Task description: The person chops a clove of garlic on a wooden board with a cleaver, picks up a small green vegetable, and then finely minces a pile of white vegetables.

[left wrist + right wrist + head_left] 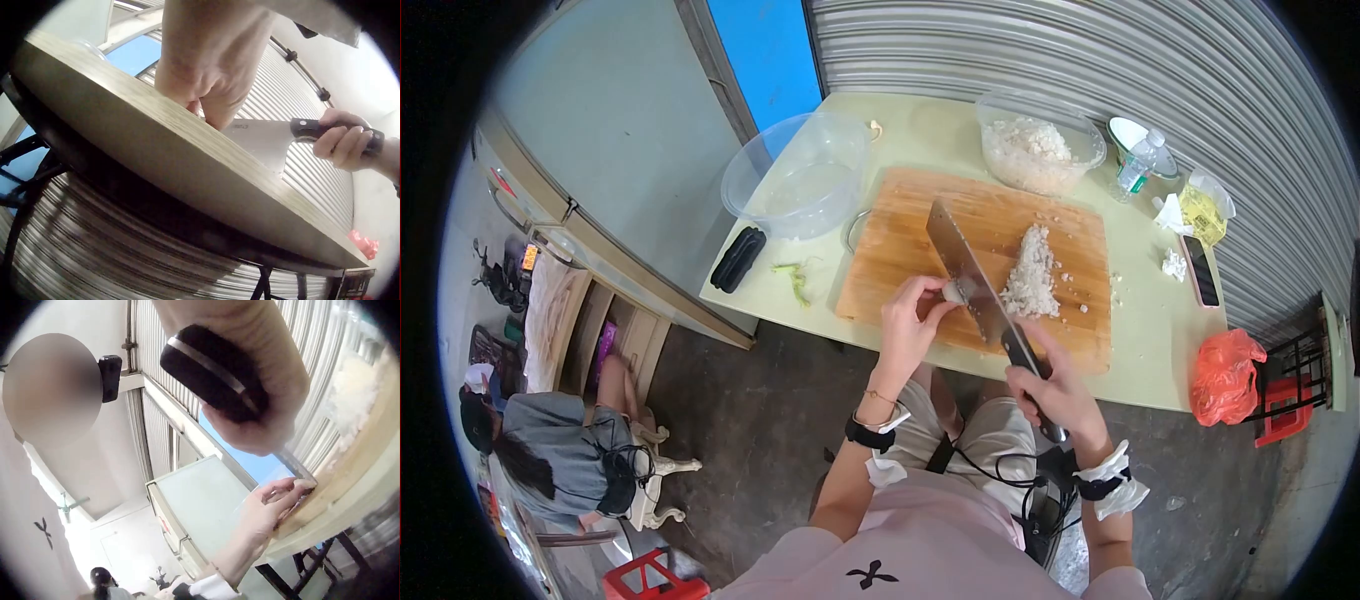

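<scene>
My right hand [1055, 385] grips the black handle of a cleaver [968, 262], its broad blade slanting over a wooden cutting board [895, 235]. With thumb and fingertips, my left hand [908, 325] pinches a small whitish piece of food [953, 291] right beside the blade, near the board's front edge. Its exact kind does not show. To the right of the blade lies a heap of finely chopped white bits [1032, 275], with crumbs scattered around. In the left wrist view, the right fist wraps the cleaver handle [306, 129].
A clear tub [1097, 152] of chopped white food stands behind the board; a wide clear bowl [745, 200] is at left. Nearby are a black case [738, 260], green scraps [798, 282], a bottle [1138, 165], a phone [1201, 272] and a red bag [1226, 375]. Another person [565, 455] sits at left.
</scene>
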Motion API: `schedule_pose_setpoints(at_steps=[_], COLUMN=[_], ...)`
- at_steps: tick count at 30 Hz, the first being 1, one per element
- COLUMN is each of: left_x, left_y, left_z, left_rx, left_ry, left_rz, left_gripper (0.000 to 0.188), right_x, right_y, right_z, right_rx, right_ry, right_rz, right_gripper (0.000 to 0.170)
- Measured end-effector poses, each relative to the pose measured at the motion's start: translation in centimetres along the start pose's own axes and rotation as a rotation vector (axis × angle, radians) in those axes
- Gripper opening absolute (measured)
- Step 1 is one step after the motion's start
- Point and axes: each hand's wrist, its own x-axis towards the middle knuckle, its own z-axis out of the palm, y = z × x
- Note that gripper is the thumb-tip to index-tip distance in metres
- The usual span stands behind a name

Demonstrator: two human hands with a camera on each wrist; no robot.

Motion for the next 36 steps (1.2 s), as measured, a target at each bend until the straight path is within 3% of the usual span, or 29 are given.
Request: schedule_pose_setpoints(at_steps=[9,18,23,30,33,36], left_x=[0.1,0.1,0.1,-0.1,0.1,-0.1], left_y=[0.0,0.4,1.2,0.9,1.8,1.7], left_z=[0.1,-0.1,-0.1,-0.9,-1.2,-1.0], left_rx=[0.011,0.051,0.076,0.178,0.258,0.144], left_ry=[0.012,0.000,0.126,-0.014,0.008,0.116], left_rz=[-0.023,-0.023,0.003,-0.035,0.021,0.022], left_gripper=[0.022,0.025,0.025,0.025,0.027,0.024], right_x=[-0.4,0.1,-0.5,0.1,0.2,-0.3], right_y=[-1.6,-0.7,-1.8,-1.7,-2.0,-1.9], right_z=[0.3,0.3,0.8,0.8,0.7,1.1], right_rx=[-0.065,-0.109,-0.103,-0.064,-0.018,-0.017], right_ry=[0.008,-0.022,-0.027,-0.043,-0.051,-0.068], right_rz=[-0.109,-0.042,-0.072,0.078,0.075,0.032], right_gripper=[0.050,0.052,0.046,0.038,0.038,0.037])
